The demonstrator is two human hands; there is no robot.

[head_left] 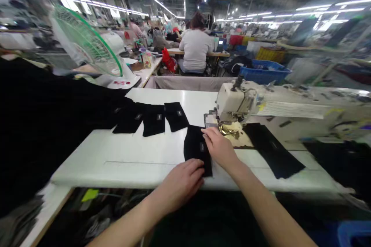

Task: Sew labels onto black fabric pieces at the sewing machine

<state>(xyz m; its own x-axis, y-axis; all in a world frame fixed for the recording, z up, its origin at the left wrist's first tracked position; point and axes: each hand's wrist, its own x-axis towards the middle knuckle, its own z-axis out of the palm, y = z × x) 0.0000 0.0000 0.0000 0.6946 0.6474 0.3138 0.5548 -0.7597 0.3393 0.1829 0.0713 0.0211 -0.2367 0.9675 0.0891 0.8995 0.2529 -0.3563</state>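
A black fabric piece with a small label [193, 142] lies on the white table [139, 150], left of the sewing machine's needle area. My left hand [184, 179] rests on its lower edge, fingers together. At its upper right corner my right hand [218, 146] pinches the cloth, close to the presser foot. Three similar labelled pieces lie in a row to the left, among them one piece [176, 116] nearest the machine. Another long black piece [274, 150] lies right of the needle plate [236, 133].
The sewing machine [232, 102] stands at the right. A large heap of black cloth [52, 112] covers the left side. Beyond the table are a green fan [87, 38], a blue basket [265, 71] and a seated person [196, 46]. More black cloth [344, 162] lies at far right.
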